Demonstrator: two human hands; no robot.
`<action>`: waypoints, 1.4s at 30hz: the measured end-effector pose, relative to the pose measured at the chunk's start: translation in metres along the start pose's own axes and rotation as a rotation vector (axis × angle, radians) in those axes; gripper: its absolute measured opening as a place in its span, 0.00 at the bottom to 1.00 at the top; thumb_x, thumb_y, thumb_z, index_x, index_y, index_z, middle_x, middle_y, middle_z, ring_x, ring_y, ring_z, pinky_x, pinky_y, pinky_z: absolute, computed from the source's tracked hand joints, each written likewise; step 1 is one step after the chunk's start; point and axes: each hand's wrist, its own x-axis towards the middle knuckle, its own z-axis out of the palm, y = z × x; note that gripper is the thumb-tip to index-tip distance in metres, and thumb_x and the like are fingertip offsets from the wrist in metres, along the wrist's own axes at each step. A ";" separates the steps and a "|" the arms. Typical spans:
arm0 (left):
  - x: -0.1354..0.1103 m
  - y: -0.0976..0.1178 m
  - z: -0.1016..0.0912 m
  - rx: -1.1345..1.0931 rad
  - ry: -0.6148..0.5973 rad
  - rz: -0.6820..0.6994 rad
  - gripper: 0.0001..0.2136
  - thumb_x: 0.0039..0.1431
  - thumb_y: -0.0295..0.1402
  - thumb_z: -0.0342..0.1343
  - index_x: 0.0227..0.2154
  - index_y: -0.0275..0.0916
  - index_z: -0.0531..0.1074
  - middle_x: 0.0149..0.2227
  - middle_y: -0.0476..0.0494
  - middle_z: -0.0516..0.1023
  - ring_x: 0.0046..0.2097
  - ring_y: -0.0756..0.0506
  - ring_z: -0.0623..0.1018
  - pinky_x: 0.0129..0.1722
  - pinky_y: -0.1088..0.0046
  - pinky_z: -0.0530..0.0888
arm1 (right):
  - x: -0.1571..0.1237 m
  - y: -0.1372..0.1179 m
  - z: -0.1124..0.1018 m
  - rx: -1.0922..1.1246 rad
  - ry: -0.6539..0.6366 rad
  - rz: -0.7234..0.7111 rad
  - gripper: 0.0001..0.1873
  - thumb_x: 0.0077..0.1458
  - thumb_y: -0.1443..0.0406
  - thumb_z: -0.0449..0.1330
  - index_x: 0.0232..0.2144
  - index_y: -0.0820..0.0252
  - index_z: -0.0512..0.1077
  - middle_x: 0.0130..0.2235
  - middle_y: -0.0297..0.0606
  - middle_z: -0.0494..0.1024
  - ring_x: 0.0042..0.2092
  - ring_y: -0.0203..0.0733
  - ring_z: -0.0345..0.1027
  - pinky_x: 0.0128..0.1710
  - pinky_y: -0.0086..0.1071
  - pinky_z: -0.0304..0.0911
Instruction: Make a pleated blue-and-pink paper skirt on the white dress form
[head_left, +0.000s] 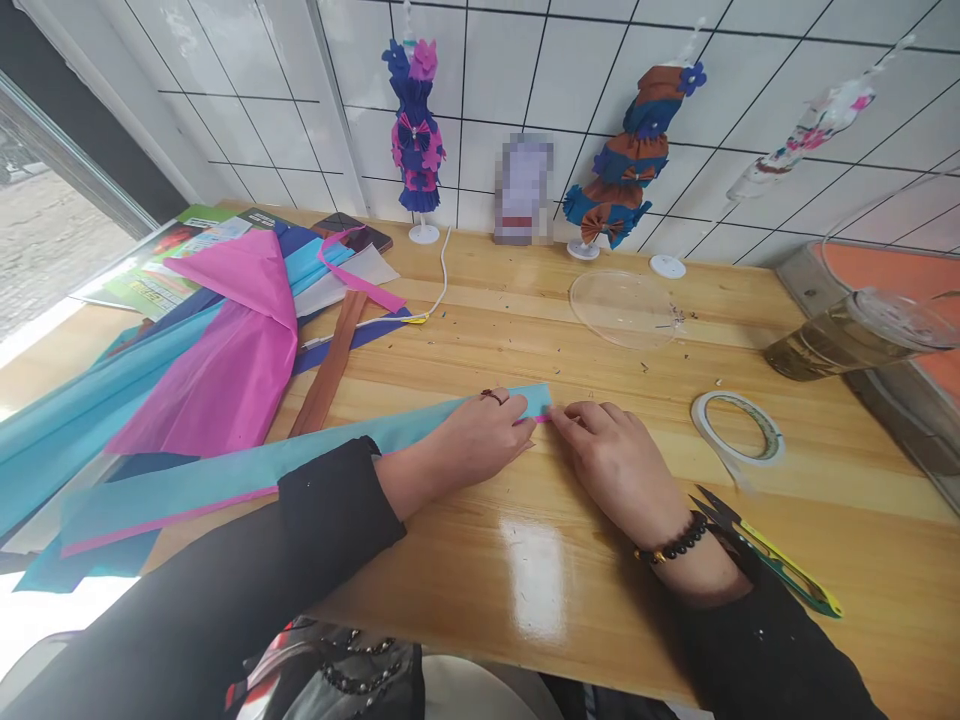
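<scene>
A long light-blue paper strip (322, 450) with a pink edge lies across the wooden table (525, 570). My left hand (472, 440), with a ring on one finger, rests flat on the strip near its right end and presses it down. My right hand (615, 460), a dark bead bracelet on its wrist, pinches the strip's right end at the pink edge. Both hands meet at that end of the strip.
Pink, blue and brown paper sheets (232, 350) pile at the left. A tape roll (739, 425), small scissors (772, 560), a clear lid (622, 308) and a drink cup (847, 335) sit at the right. Two paper dress figures (416, 130) (630, 160) stand by the tiled wall.
</scene>
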 end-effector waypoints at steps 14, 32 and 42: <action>-0.001 -0.022 -0.016 -0.655 -0.032 -0.269 0.14 0.63 0.37 0.44 0.41 0.37 0.73 0.35 0.44 0.77 0.37 0.48 0.74 0.39 0.74 0.68 | 0.006 0.015 0.024 0.362 0.166 0.029 0.18 0.56 0.72 0.49 0.44 0.60 0.74 0.36 0.44 0.74 0.38 0.44 0.65 0.38 0.37 0.63; -0.009 -0.003 -0.005 -0.025 0.026 0.036 0.17 0.63 0.26 0.39 0.53 0.36 0.63 0.35 0.40 0.72 0.37 0.45 0.73 0.38 0.66 0.68 | 0.013 -0.003 0.023 1.402 0.251 0.450 0.29 0.49 0.58 0.61 0.52 0.62 0.64 0.27 0.32 0.73 0.30 0.36 0.67 0.32 0.33 0.64; -0.007 -0.006 -0.003 -0.166 0.076 0.003 0.17 0.65 0.29 0.36 0.51 0.33 0.64 0.39 0.39 0.74 0.39 0.45 0.73 0.38 0.67 0.69 | 0.012 0.003 0.026 1.455 0.204 0.481 0.31 0.49 0.58 0.61 0.54 0.62 0.61 0.29 0.33 0.72 0.30 0.36 0.67 0.34 0.36 0.65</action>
